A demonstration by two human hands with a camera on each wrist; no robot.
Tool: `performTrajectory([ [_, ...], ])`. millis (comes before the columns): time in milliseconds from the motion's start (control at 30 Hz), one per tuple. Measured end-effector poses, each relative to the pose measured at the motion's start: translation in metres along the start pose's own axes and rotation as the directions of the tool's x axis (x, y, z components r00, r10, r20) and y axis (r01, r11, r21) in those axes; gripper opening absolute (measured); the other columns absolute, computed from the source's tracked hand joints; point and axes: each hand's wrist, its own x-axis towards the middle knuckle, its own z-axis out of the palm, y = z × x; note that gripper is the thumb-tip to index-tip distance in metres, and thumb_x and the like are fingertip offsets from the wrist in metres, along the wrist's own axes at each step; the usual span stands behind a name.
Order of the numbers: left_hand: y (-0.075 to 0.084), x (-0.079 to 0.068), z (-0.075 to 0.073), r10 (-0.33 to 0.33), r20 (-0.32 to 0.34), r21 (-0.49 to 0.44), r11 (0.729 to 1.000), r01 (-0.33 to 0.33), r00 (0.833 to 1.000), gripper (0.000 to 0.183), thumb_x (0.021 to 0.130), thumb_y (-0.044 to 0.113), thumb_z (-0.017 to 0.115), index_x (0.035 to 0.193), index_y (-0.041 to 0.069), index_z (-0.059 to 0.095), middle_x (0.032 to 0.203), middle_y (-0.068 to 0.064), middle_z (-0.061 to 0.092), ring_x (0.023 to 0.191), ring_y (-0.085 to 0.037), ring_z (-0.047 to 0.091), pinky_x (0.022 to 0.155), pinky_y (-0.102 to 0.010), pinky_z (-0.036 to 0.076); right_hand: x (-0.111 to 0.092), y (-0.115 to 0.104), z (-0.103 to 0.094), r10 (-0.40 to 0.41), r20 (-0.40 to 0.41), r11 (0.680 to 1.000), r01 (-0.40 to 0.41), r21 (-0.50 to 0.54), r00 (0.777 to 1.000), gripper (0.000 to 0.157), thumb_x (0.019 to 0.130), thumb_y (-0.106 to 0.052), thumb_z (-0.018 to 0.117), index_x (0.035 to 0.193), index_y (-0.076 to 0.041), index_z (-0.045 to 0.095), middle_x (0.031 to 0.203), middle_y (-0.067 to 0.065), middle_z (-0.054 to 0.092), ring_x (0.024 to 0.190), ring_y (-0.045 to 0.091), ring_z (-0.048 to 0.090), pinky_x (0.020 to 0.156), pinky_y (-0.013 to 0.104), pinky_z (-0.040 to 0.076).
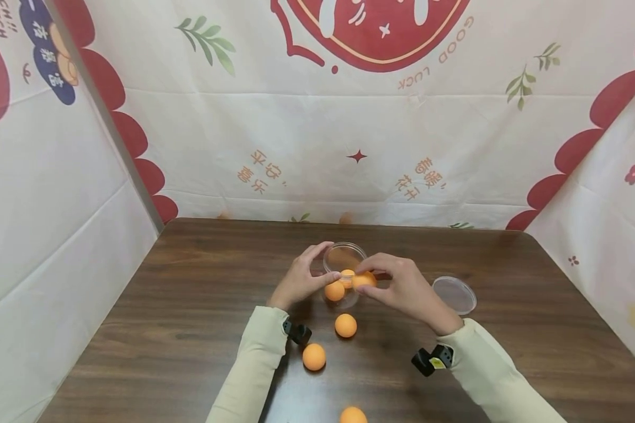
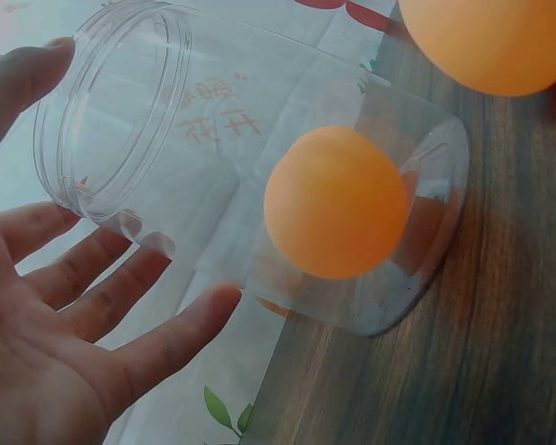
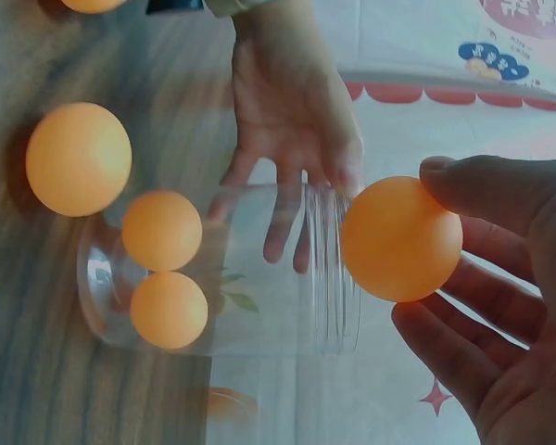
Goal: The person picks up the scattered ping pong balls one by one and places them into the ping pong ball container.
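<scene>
A clear plastic jar [image 1: 344,254] stands upright on the table with its mouth uncovered. Two orange balls, one [image 3: 162,231] beside the other [image 3: 169,310], lie at its bottom in the right wrist view. My left hand [image 1: 300,278] holds the jar near the rim, thumb on one side and fingers around the other. Between thumb and fingertips, my right hand [image 1: 404,286] pinches another orange ball [image 3: 401,239] beside the jar's mouth. Seen from the left wrist, one ball [image 2: 336,202] shows through the jar wall.
A round clear lid [image 1: 455,295] lies on the brown wooden table [image 1: 201,317], right of the jar. Loose orange balls sit nearer the person: one [image 1: 346,325] close to the jar, one [image 1: 314,357] by the left wrist, one [image 1: 353,415] at the bottom edge. Printed cloth [image 1: 307,129] hangs behind.
</scene>
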Motion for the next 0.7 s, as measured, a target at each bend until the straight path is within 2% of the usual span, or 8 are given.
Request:
performTrajectory([
  [300, 0.001, 0.002, 0.000, -0.008, 0.011, -0.024, 1.000, 0.009, 1.000, 0.066, 0.087, 0.018, 0.071, 0.144, 0.008, 0.039, 0.140, -0.021, 0.044, 0.128, -0.035, 0.045, 0.088, -0.043, 0.054, 0.019, 0.007, -0.001, -0.002, -0.065, 1.000, 0.002, 0.006, 0.998, 0.024, 0.077, -0.011, 0.079, 0.098, -0.009, 0.070, 0.097, 0.003, 0.068, 0.084, 0.016, 0.066, 0.073, 0.031, 0.058],
  [400, 0.014, -0.001, -0.003, -0.015, 0.023, -0.011, 1.000, 0.015, 1.000, 0.065, 0.087, 0.015, 0.070, 0.143, 0.002, 0.039, 0.139, -0.022, 0.045, 0.127, -0.035, 0.046, 0.089, -0.043, 0.054, 0.025, 0.009, -0.001, 0.009, -0.068, 1.000, -0.009, -0.013, 0.998, 0.023, 0.077, -0.011, 0.079, 0.098, -0.009, 0.070, 0.098, 0.004, 0.068, 0.085, 0.017, 0.065, 0.073, 0.033, 0.058],
  [467, 0.014, -0.001, -0.004, -0.022, 0.031, -0.008, 1.000, 0.023, 0.999, 0.066, 0.087, 0.014, 0.069, 0.143, 0.000, 0.038, 0.138, -0.022, 0.045, 0.127, -0.035, 0.046, 0.089, -0.043, 0.054, 0.028, 0.011, 0.000, 0.024, -0.067, 1.000, -0.025, -0.019, 0.997, 0.023, 0.078, -0.011, 0.079, 0.099, -0.008, 0.070, 0.099, 0.005, 0.068, 0.085, 0.017, 0.065, 0.074, 0.034, 0.058],
  [567, 0.011, -0.002, -0.003, -0.018, 0.026, -0.009, 1.000, 0.018, 1.000, 0.065, 0.087, 0.016, 0.070, 0.143, 0.003, 0.039, 0.136, -0.019, 0.046, 0.126, -0.034, 0.047, 0.088, -0.042, 0.054, 0.031, 0.015, 0.004, 0.044, -0.061, 0.999, -0.045, -0.024, 0.997, 0.023, 0.079, -0.012, 0.078, 0.100, -0.007, 0.070, 0.100, 0.006, 0.068, 0.085, 0.018, 0.065, 0.074, 0.035, 0.058],
  [633, 0.000, 0.001, 0.000, -0.016, 0.020, -0.020, 1.000, 0.016, 1.000, 0.066, 0.087, 0.018, 0.070, 0.144, 0.008, 0.039, 0.137, -0.017, 0.046, 0.128, -0.033, 0.046, 0.088, -0.044, 0.054, 0.032, 0.018, 0.007, 0.055, -0.058, 0.998, -0.056, -0.025, 0.997, 0.022, 0.080, -0.013, 0.077, 0.100, -0.007, 0.070, 0.100, 0.006, 0.068, 0.085, 0.018, 0.064, 0.074, 0.036, 0.058],
  [700, -0.001, 0.000, 0.000, -0.007, 0.013, -0.030, 1.000, 0.007, 1.000, 0.065, 0.087, 0.020, 0.070, 0.144, 0.011, 0.040, 0.137, -0.015, 0.047, 0.128, -0.032, 0.046, 0.088, -0.045, 0.053, 0.033, 0.020, 0.009, 0.059, -0.055, 0.998, -0.061, -0.030, 0.997, 0.022, 0.080, -0.013, 0.077, 0.100, -0.006, 0.070, 0.101, 0.007, 0.068, 0.085, 0.019, 0.064, 0.075, 0.037, 0.058],
])
